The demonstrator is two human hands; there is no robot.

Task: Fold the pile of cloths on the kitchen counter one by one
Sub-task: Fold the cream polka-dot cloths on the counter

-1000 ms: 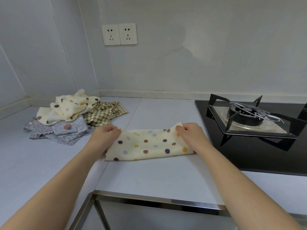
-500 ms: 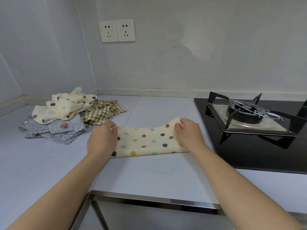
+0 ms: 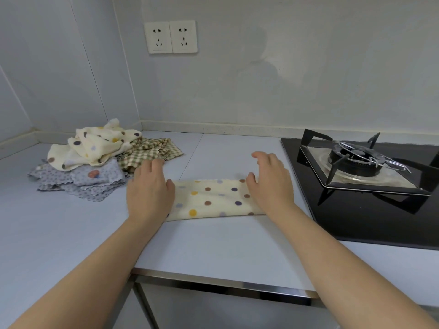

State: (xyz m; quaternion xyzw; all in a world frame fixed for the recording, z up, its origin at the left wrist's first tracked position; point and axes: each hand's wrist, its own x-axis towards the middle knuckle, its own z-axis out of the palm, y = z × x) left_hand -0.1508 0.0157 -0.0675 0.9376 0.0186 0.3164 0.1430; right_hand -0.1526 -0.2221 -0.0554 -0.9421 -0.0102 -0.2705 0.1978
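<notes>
A cream dotted cloth (image 3: 209, 200) is laid on the counter (image 3: 213, 243) as a long folded strip and is spanned between the two hands. Its left end is covered by the left hand (image 3: 149, 191), which is held flat, palm down, with the fingers straight and together and the thumb spread onto the fabric; nothing is gripped. Its right end is covered by the right hand (image 3: 270, 184), likewise laid flat, with the fingers stretched past the far edge of the strip; nothing is pinched or curled round. The right fingertips seem to be raised slightly off the counter, though this cannot be settled from the angle given.

Beyond and outward of the left hand the pile of cloths (image 3: 71, 186) is heaped. A second dotted piece (image 3: 99, 143) is seen on top, a green checked cloth (image 3: 152, 150) lies just beside the left fingertips, and pale blue printed cloths (image 3: 95, 179) are spread beneath. Outward of the right hand, near but apart, a black gas hob (image 3: 356, 162) is set into the counter. Two wall sockets (image 3: 171, 36) are mounted well beyond both hands.
</notes>
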